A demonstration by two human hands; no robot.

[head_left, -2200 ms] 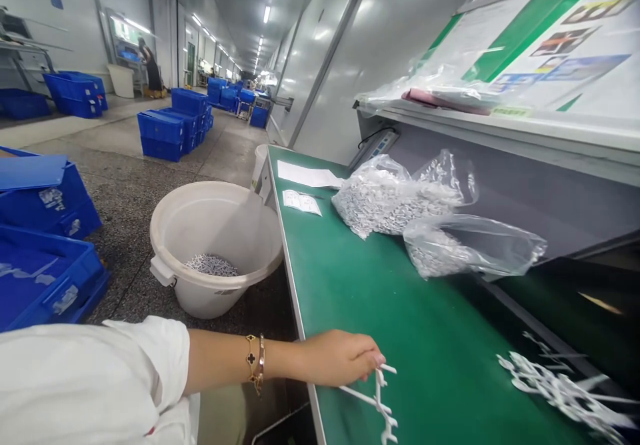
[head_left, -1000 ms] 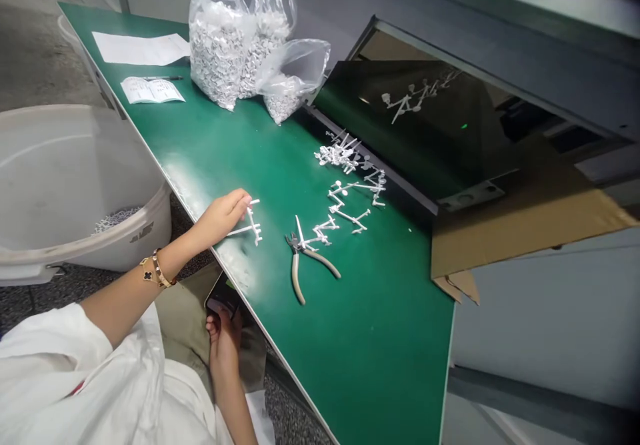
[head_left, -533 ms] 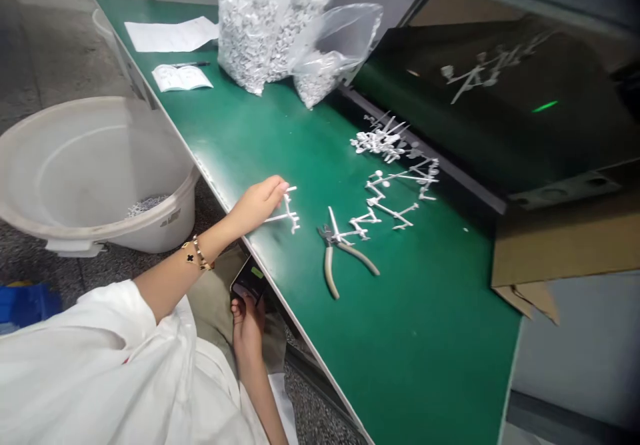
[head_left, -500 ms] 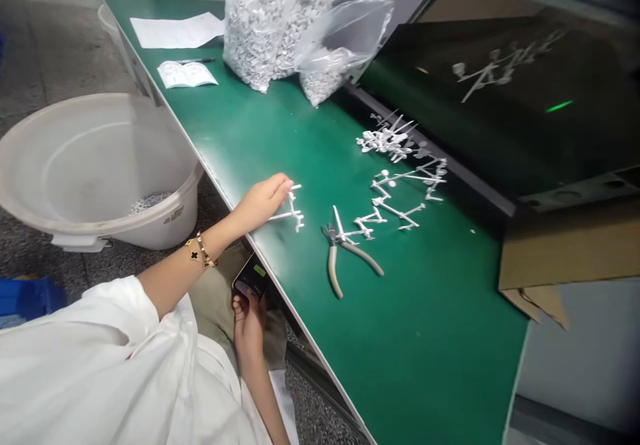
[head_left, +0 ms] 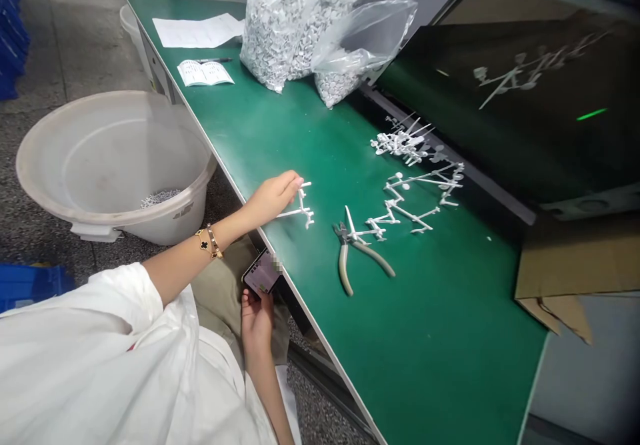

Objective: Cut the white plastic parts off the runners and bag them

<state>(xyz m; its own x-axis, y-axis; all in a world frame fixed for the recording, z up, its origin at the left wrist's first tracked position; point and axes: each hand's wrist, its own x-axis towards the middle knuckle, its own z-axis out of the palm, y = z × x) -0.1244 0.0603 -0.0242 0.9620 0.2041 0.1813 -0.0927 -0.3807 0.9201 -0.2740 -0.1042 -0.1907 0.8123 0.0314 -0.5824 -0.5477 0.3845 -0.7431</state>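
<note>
"Hands apart?"
"Yes. Left hand [head_left: 273, 198] pinches a white plastic piece [head_left: 306, 212] just inside the counter's [head_left: 425, 358] near edge."
"And the right hand [head_left: 257, 323]?"
"Below that edge, seemingly curled around a phone [head_left: 259, 277], though it's partly hidden."
"Pliers [head_left: 344, 261]?"
"Lying further in, beside other white pieces [head_left: 401, 143] strewn toward the far edge."

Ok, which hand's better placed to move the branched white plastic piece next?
Probably the left hand: it holds the piece over the green tabletop. The right hand holds a rectangular dark-rimmed phone below the edge.
</note>
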